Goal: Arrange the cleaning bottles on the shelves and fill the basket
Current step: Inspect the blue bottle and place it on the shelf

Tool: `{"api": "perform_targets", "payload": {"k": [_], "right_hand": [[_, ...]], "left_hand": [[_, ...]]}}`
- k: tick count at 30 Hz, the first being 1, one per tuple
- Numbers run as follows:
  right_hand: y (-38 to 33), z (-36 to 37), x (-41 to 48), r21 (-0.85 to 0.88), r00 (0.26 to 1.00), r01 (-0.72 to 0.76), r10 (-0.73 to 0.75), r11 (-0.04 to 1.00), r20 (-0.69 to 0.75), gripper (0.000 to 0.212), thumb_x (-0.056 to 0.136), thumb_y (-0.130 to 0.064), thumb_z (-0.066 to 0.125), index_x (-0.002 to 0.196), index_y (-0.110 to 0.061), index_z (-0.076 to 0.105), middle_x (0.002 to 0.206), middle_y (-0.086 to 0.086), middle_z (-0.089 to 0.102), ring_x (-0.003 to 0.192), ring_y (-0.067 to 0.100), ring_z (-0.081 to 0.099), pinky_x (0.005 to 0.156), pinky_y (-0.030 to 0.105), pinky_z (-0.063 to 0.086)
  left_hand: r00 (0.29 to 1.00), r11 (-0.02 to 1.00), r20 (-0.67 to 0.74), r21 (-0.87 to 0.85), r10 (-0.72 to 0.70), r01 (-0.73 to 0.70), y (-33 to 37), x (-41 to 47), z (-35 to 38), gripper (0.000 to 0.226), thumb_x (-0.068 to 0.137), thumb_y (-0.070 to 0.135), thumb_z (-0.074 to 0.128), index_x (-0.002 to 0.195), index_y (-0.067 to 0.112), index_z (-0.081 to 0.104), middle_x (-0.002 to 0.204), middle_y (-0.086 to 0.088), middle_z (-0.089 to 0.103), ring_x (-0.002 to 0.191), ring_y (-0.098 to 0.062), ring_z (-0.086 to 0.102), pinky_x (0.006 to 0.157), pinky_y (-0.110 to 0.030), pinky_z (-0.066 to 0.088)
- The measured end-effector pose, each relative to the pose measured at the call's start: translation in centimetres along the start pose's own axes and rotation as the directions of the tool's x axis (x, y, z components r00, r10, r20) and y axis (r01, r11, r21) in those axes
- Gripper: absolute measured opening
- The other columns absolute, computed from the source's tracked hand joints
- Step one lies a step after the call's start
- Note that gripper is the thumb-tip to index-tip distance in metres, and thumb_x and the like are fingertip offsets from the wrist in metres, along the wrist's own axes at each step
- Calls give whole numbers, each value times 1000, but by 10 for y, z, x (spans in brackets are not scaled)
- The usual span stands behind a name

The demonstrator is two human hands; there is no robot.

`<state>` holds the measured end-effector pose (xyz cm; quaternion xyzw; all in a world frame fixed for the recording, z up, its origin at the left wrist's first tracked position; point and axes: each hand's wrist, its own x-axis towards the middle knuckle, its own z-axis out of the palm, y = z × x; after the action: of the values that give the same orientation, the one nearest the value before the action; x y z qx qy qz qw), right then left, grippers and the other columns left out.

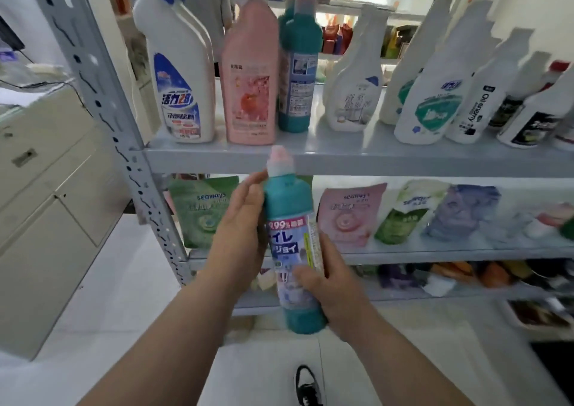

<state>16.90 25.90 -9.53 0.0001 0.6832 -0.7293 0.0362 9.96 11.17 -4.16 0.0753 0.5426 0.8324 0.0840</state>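
Toilet-cleaner bottle [292,244], teal with a pale pink cap, is held upright just below the front edge of the upper shelf [388,157], its cap level with that edge. The right hand [329,284] is wrapped round the lower label, thumb across the front. The left hand [240,219] lies flat against the bottle's shoulder with fingers straight, steadying rather than gripping. The likely slot is beside the matching teal bottles [298,64] on the upper shelf, and the risk lies there. A tall, narrow-based bottle pushed in at an angle could topple them or the pink bottle [250,76] alongside, or its cap could catch the shelf's metal lip on the way up. Smooth plastic and a glossy wrapped label may also slide in a one-handed hold. Hard moulded shapes dominate the upper shelf: a white angled-neck bottle [180,73] with a blue cap, and waisted white spray bottles [354,88]. Below the upper shelf, soft refill pouches [344,216] lean in a row. No basket can be made out.
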Motion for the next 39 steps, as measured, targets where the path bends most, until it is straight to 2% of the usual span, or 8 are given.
{"api": "perform_targets", "payload": {"k": [8, 15, 20, 25, 28, 32, 35, 39], "right_hand": [[18, -9, -47, -140, 985, 129, -144, 982, -99, 61, 87, -47, 63, 145, -56, 47, 137, -8, 56, 128, 6, 58, 111, 39, 48], [14, -55, -76, -270, 971, 228, -240, 935, -11, 43, 90, -48, 59, 132, -57, 60, 112, -21, 54, 111, 12, 63, 94, 24, 55], [14, -102, -88, -245, 982, 181, -190, 953, -13, 47, 99, -36, 60, 135, -64, 51, 125, -24, 53, 123, 2, 57, 98, 17, 50], [3, -136, -90, -11, 997, 76, -77, 997, -27, 59, 93, -44, 70, 142, -55, 40, 128, -25, 65, 118, -1, 64, 88, 15, 55], [0, -150, -96, 182, 1000, 21, -21, 983, -1, 49, 89, -43, 73, 133, -48, 55, 123, -14, 71, 112, 12, 71, 86, 28, 61], [5, -158, -109, 220, 996, 53, -66, 974, 53, 54, 88, -35, 63, 139, -50, 53, 126, -9, 71, 114, 17, 71, 87, 27, 59], [7, -178, -107, 173, 996, 34, -48, 984, 82, 69, 91, -30, 51, 155, -50, 33, 124, -25, 68, 114, 8, 69, 86, 23, 58], [10, -200, -107, 182, 998, -65, 61, 981, 31, 48, 90, -44, 54, 138, -46, 55, 122, -4, 71, 108, 17, 73, 95, 44, 60]], "left_hand": [[927, 920, 7, -124, -374, 372, -85, -80, 15, 54, 97, 66, 31, 121, 39, 71, 128, -4, 72, 118, -24, 69, 90, -43, 60], [883, 821, 82, -336, -463, 462, -108, -92, 49, 81, 88, 86, 22, 78, 28, 77, 77, -2, 71, 55, -21, 62, 54, -26, 42], [909, 904, -47, -136, -414, 405, -126, -102, 100, 64, 91, 78, 31, 114, 33, 71, 102, -6, 77, 77, -27, 75, 57, -38, 57], [982, 945, -16, 270, -186, 183, -132, -126, 134, 43, 99, 48, 52, 139, 62, 46, 138, 17, 60, 123, -8, 63, 94, -44, 59], [947, 943, -95, 108, -307, 316, -122, -124, 158, 23, 96, 59, 57, 117, 62, 65, 134, 5, 66, 117, -16, 68, 88, -45, 61], [886, 879, -47, -162, -460, 448, -133, -125, 184, 57, 82, 74, 43, 110, 38, 78, 124, -8, 73, 110, -31, 72, 79, -47, 61], [871, 878, -117, -24, -477, 477, -146, -131, 196, 65, 77, 80, 41, 107, 35, 77, 113, -11, 76, 95, -37, 76, 62, -45, 61], [918, 907, -93, 146, -385, 395, -157, -146, 202, 72, 71, 81, 67, 131, 42, 61, 118, -3, 75, 99, -30, 75, 65, -44, 62]]}}
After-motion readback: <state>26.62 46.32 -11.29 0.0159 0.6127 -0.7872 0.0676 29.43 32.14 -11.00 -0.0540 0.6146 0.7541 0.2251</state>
